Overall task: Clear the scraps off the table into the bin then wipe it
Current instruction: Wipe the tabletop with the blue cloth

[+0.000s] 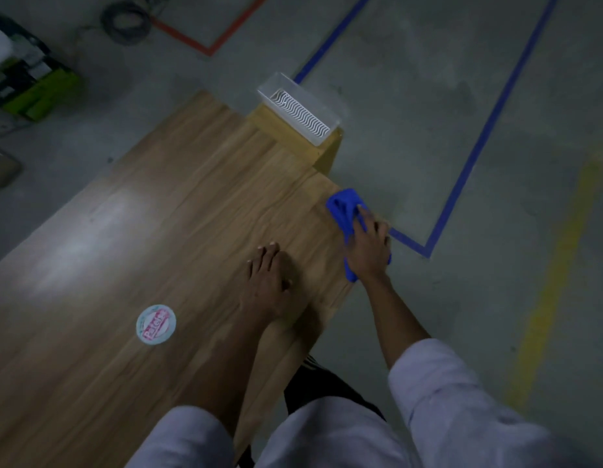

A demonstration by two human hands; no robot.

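From the head camera, the wooden table (pixel 178 211) runs away from the person. The blue cloth (pixel 344 204) lies at the table's right edge, close to the far right corner. The right hand (pixel 367 243) sits on top of it. Its first finger lies straight on the cloth, and the other fingers seem to bend down round it at the edge. The left hand (pixel 271 278) lies flat on the table just beside it, fingers straight and close together, holding nothing.

The cloth looks soft, light and floppy. It will bunch up, so a flat palm pressing down in the middle should push it best.

A round lid (pixel 156 325) with pink letters lies nearer the person, well away from both hands. It looks thin and light, maybe a scrap left to clear. It lies flat, so sliding it to the table's edge could make it easier to pick up.

The clear bin (pixel 298 111) stands on a wooden stand (pixel 293 136) past the far end of the table.
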